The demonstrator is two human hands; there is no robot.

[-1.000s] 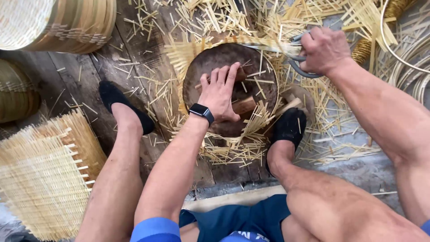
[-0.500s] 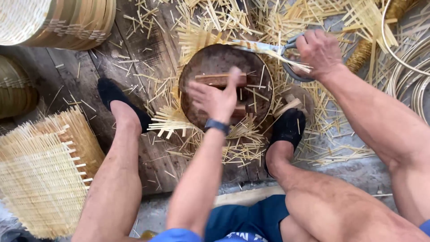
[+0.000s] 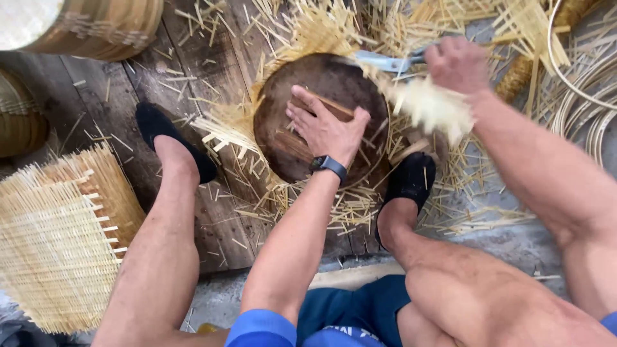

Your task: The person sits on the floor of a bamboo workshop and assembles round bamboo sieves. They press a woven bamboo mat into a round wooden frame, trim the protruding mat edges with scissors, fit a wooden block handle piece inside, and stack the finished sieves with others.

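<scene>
My left hand [image 3: 328, 132] lies flat, fingers spread, on the round basket base [image 3: 308, 103]; right hand [image 3: 456, 64] grips shears [image 3: 385, 62], blades pointing left across the far rim.

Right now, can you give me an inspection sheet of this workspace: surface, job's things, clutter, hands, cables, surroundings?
Surface: dark wooden planks, grey ground nearer the person.
Job's things: round dark wooden form lying on woven bamboo strips that splay out around it; shears at its upper right edge.
Clutter: cut strip offcuts scattered across the planks.
Hands: left hand pressed flat on the form, fingers spread; right hand gripping the shears, a blurred pale bundle of strips below it.
Cables: nothing seen.
Surroundings: square woven mat at left, basket top left, coiled cane hoops at right.
</scene>
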